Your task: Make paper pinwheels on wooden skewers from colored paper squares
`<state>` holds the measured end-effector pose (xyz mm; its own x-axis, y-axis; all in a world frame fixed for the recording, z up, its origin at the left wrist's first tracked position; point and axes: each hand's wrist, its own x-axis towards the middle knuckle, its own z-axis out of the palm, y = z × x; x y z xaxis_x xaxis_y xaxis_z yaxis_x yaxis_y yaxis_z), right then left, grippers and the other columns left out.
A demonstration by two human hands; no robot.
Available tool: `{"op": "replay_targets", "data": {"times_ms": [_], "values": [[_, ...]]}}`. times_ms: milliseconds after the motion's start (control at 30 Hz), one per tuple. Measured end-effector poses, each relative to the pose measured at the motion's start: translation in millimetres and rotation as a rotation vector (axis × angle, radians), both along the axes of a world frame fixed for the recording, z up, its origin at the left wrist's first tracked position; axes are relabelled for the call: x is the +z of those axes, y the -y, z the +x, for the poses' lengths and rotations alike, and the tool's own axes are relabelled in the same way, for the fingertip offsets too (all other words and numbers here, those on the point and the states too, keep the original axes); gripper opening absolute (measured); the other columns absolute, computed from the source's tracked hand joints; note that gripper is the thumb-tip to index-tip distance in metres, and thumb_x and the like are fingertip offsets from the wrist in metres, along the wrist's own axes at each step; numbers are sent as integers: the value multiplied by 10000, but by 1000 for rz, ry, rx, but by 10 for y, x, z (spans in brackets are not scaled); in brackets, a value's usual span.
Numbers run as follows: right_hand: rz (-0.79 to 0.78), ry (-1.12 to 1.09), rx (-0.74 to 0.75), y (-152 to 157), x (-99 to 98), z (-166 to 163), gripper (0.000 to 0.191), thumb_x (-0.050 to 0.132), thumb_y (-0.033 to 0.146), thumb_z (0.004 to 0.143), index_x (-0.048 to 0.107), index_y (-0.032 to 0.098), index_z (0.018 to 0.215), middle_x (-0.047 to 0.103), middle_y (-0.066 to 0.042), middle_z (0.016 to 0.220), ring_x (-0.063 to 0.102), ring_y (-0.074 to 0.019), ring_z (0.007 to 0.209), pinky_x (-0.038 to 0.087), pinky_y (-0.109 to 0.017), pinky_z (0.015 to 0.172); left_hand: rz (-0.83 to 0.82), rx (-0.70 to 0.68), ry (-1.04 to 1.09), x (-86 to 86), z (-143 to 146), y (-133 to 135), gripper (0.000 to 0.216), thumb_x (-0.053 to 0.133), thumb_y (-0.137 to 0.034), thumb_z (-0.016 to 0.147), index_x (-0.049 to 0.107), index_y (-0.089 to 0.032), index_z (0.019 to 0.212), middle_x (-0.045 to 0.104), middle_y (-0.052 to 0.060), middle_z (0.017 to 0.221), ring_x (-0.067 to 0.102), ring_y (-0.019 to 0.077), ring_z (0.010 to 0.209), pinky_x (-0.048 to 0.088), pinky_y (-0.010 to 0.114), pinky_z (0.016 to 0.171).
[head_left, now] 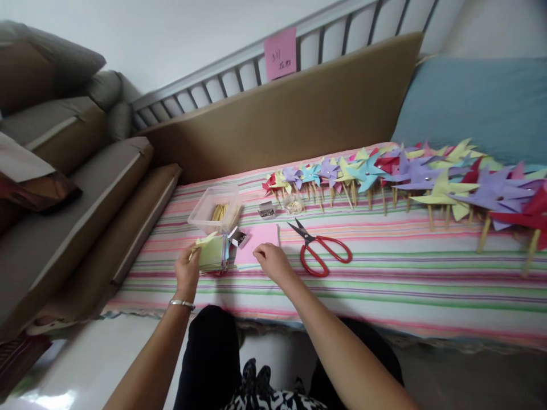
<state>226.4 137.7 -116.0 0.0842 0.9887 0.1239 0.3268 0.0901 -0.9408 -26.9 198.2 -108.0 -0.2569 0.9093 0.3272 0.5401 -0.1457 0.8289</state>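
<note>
My left hand [187,267] is closed, pinching a piece of pale yellow paper [207,238] over the left edge of a stack of coloured paper squares [213,254]. Yellow is the top colour of that stack. My right hand [272,260] has its fingers pressed together above the pink paper sheets [261,236]; whatever they hold is too small to make out. A small open box [237,237] lies tilted between the two stacks. Scissors with red handles [318,250] rest to the right of my right hand, blades partly apart.
Behind the papers stand a clear plastic tub [213,208] with wooden sticks, another small box [266,209] and a round clear container [293,203]. Many paper pinwheels [370,171] on sticks spread along the right. A brown padded board [277,125] borders the striped cloth [384,290].
</note>
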Motion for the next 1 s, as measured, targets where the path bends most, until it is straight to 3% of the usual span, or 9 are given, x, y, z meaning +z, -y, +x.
{"op": "replay_targets", "data": {"times_ms": [133,233,333,433,533,633,733,867,1000], "values": [[-79,-236,44,13,11,-75,180,600,279,790,620,181,641,657,-40,690,602,-171,708,436,-268,659,340,-7,-163,287,96,177,193,605,-300,812,708,-217,952,648,80,1160,548,215,1131,360,410,1025],[-153,-439,115,24,73,-98,462,412,544,882,651,156,805,687,-85,746,653,-174,681,483,-268,572,582,-176,-384,456,342,329,187,588,-183,832,706,-256,958,627,72,1209,496,230,1215,357,455,1031],[-262,-814,225,28,162,-31,643,317,694,847,647,146,914,696,-101,802,679,-183,709,522,-288,577,664,-397,-516,484,643,423,259,587,-103,809,710,-287,945,592,67,1273,436,255,1282,367,480,1025],[-332,-1160,220,7,193,71,493,625,617,715,658,155,888,693,-59,743,661,-183,638,518,-294,551,716,-573,-608,377,895,439,336,588,-65,793,712,-338,945,559,41,1326,395,272,1316,329,514,1045],[-289,-1197,44,-58,147,150,349,792,373,592,673,152,834,697,-31,692,651,-186,617,508,-295,569,716,-644,-599,217,1066,419,401,597,-67,786,684,-371,1031,513,27,1379,350,278,1348,264,530,1079],[-225,-1192,-104,-151,97,224,302,802,294,552,674,147,783,700,-22,656,664,-201,665,505,-303,629,551,-499,-307,85,1176,421,526,663,-145,759,564,-326,1243,424,76,1450,315,285,1367,237,507,1104],[-146,-1212,-184,-225,99,303,323,782,313,555,673,155,815,717,-29,704,673,-217,724,502,-316,656,142,-369,267,30,1280,438,603,707,-279,738,496,-267,1303,455,120,1413,427,279,1292,317,474,1071],[-75,-1233,-249,-245,114,330,364,759,341,574,668,168,881,722,-29,771,662,-197,707,487,-303,628,-412,-523,921,82,1487,397,441,645,-491,753,638,-191,1076,647,116,1148,603,252,1075,463,427,934],[-76,-1201,-297,-223,60,255,347,768,342,581,678,159,861,707,-31,747,628,-171,638,457,-285,580,-459,-584,1044,132,1724,238,353,750,-367,678,683,-197,980,704,62,1048,634,204,1005,498,321,855]]}}
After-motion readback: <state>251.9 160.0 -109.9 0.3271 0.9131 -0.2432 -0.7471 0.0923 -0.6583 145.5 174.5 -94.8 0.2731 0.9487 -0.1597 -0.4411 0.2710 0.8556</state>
